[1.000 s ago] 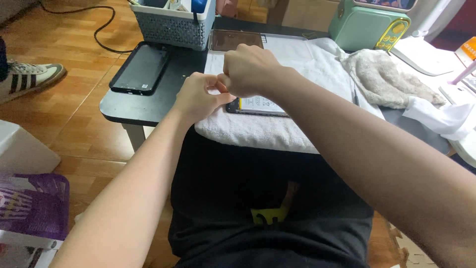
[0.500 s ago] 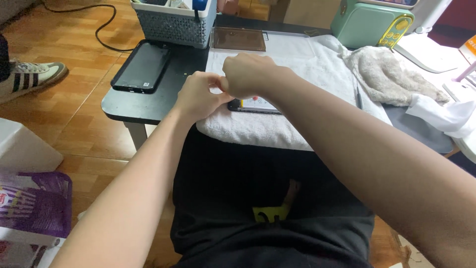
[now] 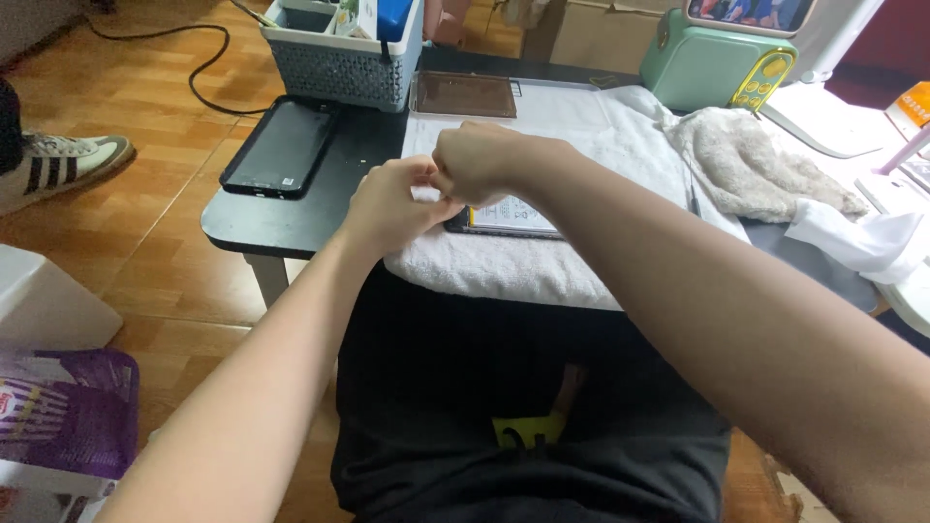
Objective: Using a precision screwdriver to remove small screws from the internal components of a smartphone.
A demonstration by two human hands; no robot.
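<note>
A white terry towel (image 3: 581, 126) covers part of the matt black surface (image 3: 291, 228), and on it lies a flat phone part with a black frame and a pale printed back (image 3: 509, 218). A glossy black phone (image 3: 281, 147) lies beside a grey latticed plastic basket (image 3: 339, 68). Behind sits a mint-green box with a yellow emblem (image 3: 717, 63), next to a cream fluffy cloth (image 3: 751, 165). The wooden floor (image 3: 126, 126) is warm orange-brown; a white shoe with black stripes (image 3: 58, 169) rests on it
</note>
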